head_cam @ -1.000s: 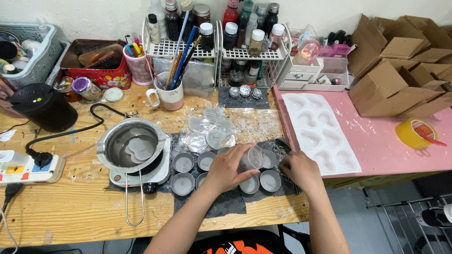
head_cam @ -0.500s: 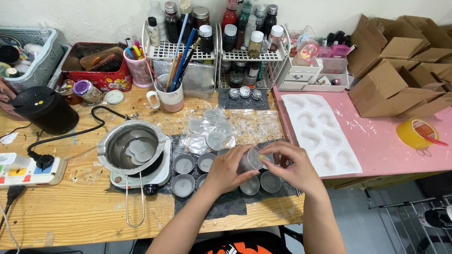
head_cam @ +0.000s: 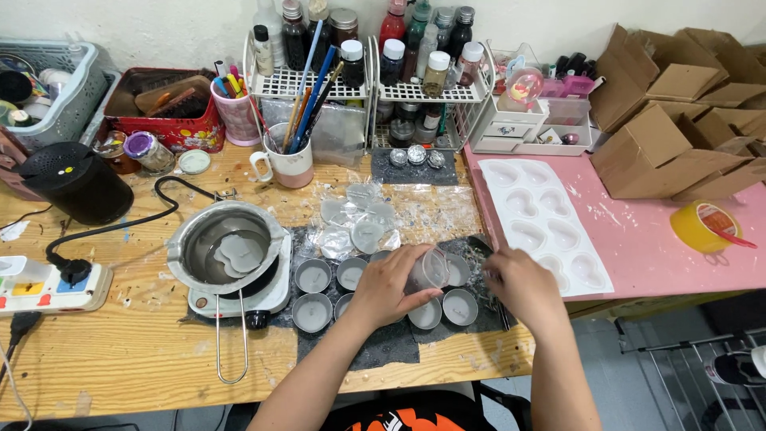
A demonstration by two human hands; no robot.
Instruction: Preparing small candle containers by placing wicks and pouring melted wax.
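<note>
My left hand [head_cam: 389, 285] grips a small clear plastic cup [head_cam: 432, 268], held tilted just above a dark mat [head_cam: 391, 345]. Several small round tins of grey wax [head_cam: 313, 276] stand on that mat around and under my hands. My right hand [head_cam: 520, 286] rests at the mat's right edge, apart from the cup. Its fingers curl down over a thin dark tool [head_cam: 501, 316]; I cannot tell whether they hold it. A loose pile of clear lids [head_cam: 359, 222] lies just beyond the tins.
A metal melting pot [head_cam: 230, 249] with a long wire handle sits on a small hot plate to the left. A white heart-shaped mould tray [head_cam: 544, 223] lies on the pink surface [head_cam: 654, 255] with a yellow tape roll [head_cam: 702, 227] and cardboard boxes [head_cam: 678, 152]. Bottle racks [head_cam: 359, 56] line the back.
My right hand has let go of the clear cup and dropped to the mat's right edge. My left hand keeps the cup in about the same place.
</note>
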